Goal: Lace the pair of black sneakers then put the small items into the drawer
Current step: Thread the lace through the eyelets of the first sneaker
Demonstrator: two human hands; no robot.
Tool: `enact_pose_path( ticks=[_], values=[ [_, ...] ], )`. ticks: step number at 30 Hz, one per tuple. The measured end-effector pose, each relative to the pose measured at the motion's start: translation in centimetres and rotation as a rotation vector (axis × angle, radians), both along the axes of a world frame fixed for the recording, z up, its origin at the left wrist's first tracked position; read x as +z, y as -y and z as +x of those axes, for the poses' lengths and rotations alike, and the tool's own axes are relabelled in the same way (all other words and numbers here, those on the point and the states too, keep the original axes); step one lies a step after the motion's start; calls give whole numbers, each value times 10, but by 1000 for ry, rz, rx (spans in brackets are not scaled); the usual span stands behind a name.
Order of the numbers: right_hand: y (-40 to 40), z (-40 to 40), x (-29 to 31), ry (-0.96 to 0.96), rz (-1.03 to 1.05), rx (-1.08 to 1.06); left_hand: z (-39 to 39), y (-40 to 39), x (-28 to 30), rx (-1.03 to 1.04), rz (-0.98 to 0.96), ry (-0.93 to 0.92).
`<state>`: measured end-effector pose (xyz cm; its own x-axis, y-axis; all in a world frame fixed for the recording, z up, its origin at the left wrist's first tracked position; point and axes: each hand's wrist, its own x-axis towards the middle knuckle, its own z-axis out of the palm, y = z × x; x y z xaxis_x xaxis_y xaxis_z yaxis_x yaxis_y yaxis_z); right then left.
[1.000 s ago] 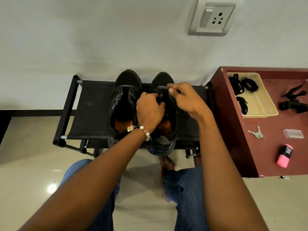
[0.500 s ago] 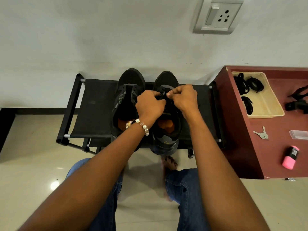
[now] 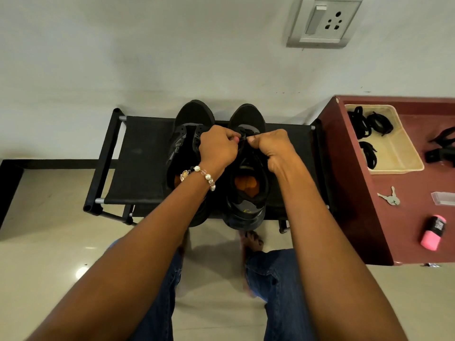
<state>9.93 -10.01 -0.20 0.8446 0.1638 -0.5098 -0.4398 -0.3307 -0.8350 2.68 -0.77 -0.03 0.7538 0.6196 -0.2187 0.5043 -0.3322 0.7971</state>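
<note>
Two black sneakers stand side by side on a black shoe rack, toes to the wall: the left sneaker and the right sneaker. Over the right sneaker's front eyelets, my left hand and my right hand each pinch an end of a black lace. The fingers hide most of the lace. On the maroon cabinet top lie keys, a pink roll and a clear small box.
A cream tray with black laces sits at the back of the cabinet, a black clip beside it. A wall socket is above. My knees in jeans and bare feet are below the rack.
Both hands have moved forward toward the toe of the right sneaker and drawn close together over its front eyelets. The view has shifted slightly left.
</note>
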Motion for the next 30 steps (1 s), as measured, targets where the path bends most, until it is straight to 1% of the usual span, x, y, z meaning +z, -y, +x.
enact_pose_path(
  ticks=[6,9,14,19,24,29,30],
  values=[
    [-7,5,-14,41,-107,51,4,2,-5,28,72,69],
    [-9,7,-20,70,-153,94,5,4,-5,24,134,66],
    [-4,4,-19,69,-49,29,3,1,-4,-3,197,61],
    [-4,5,-25,57,-22,-11,4,-1,-2,-50,295,59],
    [-4,5,-23,63,-45,-14,6,-2,-4,-64,316,56],
    [-8,12,-46,93,-147,25,4,3,-7,-32,301,86],
    [-6,7,-38,89,-141,32,4,3,-7,-27,300,84]
  ],
)
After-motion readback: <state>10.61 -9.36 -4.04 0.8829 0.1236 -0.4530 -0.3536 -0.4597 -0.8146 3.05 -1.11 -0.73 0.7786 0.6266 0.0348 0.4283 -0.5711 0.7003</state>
